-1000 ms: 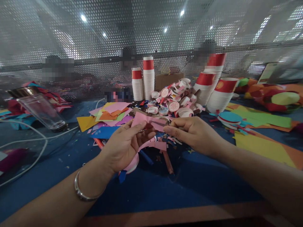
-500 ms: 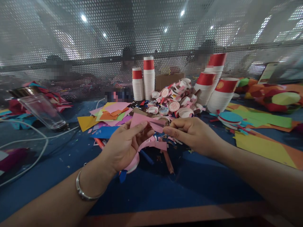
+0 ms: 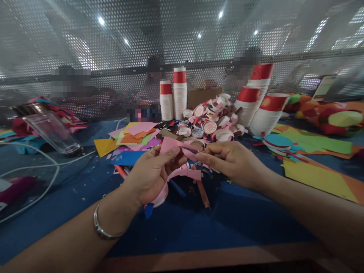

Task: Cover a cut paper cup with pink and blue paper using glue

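My left hand (image 3: pixel 152 170) pinches a piece of pink paper (image 3: pixel 170 145) between thumb and fingers. At the paper's right side, my right hand (image 3: pixel 227 159) is closed on what look like small scissors (image 3: pixel 190 148). Only a slim dark blade shows along the paper; the handles are hidden by the fingers. Beneath the left hand hangs or lies a round pink-and-white piece (image 3: pixel 161 197) with a blue tab, partly covered by the palm. A curved pink strip (image 3: pixel 186 173) extends from it to the right, below both hands.
Cut paper cup bottoms (image 3: pixel 209 127) are heaped behind the hands, with stacks of paper cups (image 3: pixel 179 98) around them. Coloured paper sheets (image 3: pixel 136 136) lie left, yellow paper (image 3: pixel 309 174) right. A clear bottle (image 3: pixel 54 131) and white cable (image 3: pixel 55 178) are at the far left.
The view has shifted very slightly. Both hands keep nearly the same pose around the pink paper, and the dark blade lies along it as before.
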Motion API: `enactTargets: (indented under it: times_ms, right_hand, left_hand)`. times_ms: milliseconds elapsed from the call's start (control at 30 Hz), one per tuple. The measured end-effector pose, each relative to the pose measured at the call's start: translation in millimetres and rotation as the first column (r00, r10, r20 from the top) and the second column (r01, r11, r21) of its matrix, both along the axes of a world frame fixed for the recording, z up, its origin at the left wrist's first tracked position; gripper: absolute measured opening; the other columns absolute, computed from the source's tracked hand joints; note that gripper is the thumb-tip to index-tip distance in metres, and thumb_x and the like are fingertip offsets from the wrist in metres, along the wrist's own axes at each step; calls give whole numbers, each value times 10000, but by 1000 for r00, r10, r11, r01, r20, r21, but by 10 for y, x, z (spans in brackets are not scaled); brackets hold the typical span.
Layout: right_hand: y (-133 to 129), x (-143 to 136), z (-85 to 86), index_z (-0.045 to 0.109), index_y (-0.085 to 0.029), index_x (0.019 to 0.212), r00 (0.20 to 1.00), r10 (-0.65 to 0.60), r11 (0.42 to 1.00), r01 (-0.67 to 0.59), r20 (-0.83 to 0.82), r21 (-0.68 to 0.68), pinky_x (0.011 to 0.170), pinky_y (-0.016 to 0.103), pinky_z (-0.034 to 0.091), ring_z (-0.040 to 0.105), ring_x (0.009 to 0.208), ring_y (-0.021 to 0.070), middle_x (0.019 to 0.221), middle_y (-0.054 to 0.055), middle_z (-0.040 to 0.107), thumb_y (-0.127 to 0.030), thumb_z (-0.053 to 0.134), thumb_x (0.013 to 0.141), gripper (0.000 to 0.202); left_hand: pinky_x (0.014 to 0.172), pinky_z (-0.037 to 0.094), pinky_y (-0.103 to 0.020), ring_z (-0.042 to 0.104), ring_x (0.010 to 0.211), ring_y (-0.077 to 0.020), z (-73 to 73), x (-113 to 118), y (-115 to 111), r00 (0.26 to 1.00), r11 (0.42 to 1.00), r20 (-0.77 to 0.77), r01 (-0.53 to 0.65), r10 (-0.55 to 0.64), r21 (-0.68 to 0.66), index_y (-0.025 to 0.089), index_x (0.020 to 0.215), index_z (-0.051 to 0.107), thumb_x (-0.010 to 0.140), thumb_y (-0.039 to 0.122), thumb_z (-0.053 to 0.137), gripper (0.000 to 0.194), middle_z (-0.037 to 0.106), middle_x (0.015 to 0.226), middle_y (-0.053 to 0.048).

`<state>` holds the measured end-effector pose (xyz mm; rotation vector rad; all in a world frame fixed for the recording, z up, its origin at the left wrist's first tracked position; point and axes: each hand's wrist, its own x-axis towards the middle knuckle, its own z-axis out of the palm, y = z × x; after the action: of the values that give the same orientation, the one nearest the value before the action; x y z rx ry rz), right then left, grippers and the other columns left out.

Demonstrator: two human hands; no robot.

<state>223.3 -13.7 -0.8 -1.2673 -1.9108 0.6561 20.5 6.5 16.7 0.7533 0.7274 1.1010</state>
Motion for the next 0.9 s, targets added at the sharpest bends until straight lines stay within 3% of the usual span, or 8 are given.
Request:
enactTargets:
  times_ms: [267, 900]
  right_hand:
    - [-8, -14, 33, 612, -176, 708, 1000, -1, 999, 1, 12, -45, 486, 269, 242, 329, 541, 92, 562, -56, 372, -618, 572, 944, 503]
    - [-19, -15, 33, 613, -170, 735, 1000, 24, 997, -25, -8, -68, 496, 279, 227, 323, 565, 103, 600, -50, 368, -604, 559, 940, 483]
  left_hand:
    - [659, 630, -198, 737, 638, -123, -35, -6, 20, 999, 1000, -42, 17, -17, 8, 72, 767, 733, 924, -23, 611, 221, 756, 707, -57]
    - [668, 639, -207, 741, 641, -129, -98, -69, 42, 994, 992, -76, 80, -73, 96, 88, 779, 795, 879, 13, 690, 163, 786, 760, -65]
